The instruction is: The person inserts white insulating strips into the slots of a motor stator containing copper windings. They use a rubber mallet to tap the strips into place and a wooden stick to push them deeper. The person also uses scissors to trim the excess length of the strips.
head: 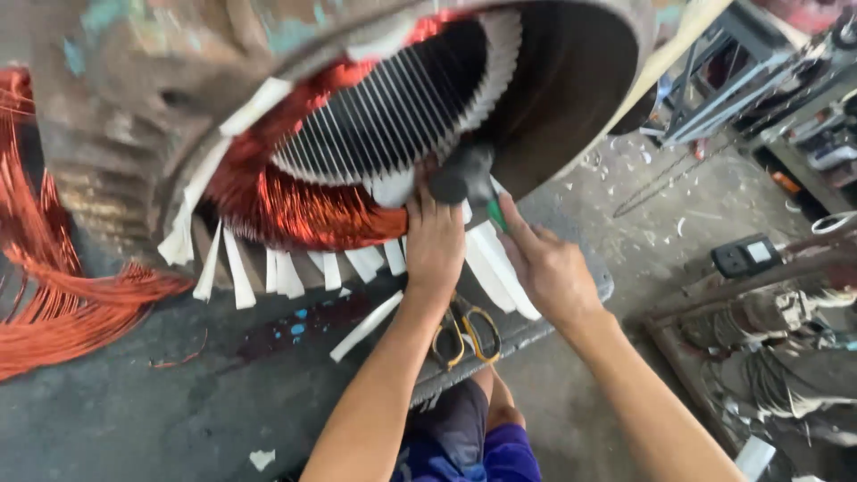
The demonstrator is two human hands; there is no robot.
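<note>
Large motor stator (pixel 357 107) lies on its side on the desk (pixel 178 393), its open bore straight ahead of both hands. Housing rusted, flecks of green paint. Inside the bore: pale slot teeth and a thick band of copper winding (pixel 286 201) along the lower rim, just left of the left hand's fingers.

Left hand (pixel 435 245): palm flat against the lower lip of the stator, fingers (pixel 420 207) extended upward and fairly close together, pressing on the winding end and the white insulation paper strips (pixel 286 272) that stick out of the slots. Not curled round anything; touching only.

Right hand (pixel 549 268): just right of the left, close beside it but apart. Fingers (pixel 516 219) wrapped round a green-handled tool (pixel 494 214); only a short piece of handle shows. A dark rounded head (pixel 460 174) sits just above the left fingertips at the bore's edge; I cannot tell for certain whether it belongs to the same tool.

Below the left wrist, between both forearms: scissors (pixel 466 332) with yellow-rimmed loops, lying on the desk edge. More white strips fan out under both hands. Far left of the left hand: loose bundle of copper wire (pixel 54 295) trailing over the desk. Right of the right hand, well apart: a small meter (pixel 745 256) on the concrete floor (pixel 643 223).
</note>
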